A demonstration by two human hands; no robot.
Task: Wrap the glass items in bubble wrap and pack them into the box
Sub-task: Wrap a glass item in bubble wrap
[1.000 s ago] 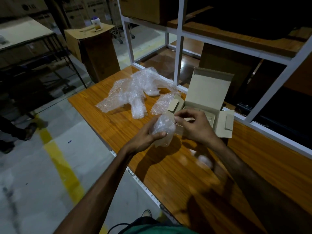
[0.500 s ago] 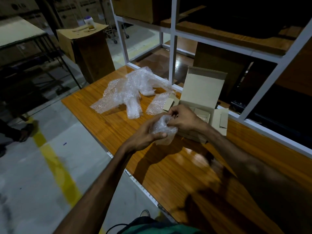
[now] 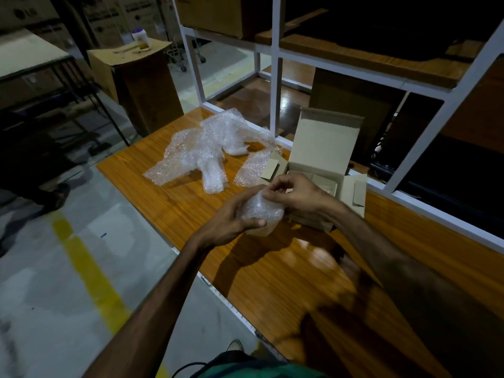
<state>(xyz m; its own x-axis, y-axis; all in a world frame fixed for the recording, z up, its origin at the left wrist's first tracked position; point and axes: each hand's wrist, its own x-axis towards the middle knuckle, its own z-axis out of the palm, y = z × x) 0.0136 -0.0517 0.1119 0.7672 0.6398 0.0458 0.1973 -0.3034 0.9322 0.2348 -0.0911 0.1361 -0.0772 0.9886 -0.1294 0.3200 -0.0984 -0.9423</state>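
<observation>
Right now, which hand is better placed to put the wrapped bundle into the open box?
Probably the left hand: it grips the wrapped bundle from below, while the right hand only pinches the wrap at the top. The open box sits just behind both hands.

Far up and to the left of the hands, stacked cartons point(image 3: 30, 12) carry a round logo and dark print, too dim and blurred to read. The white jar point(image 3: 140, 37) on the tall carton point(image 3: 131, 75) has a label, also illegible. Nothing else bears readable text.
</observation>
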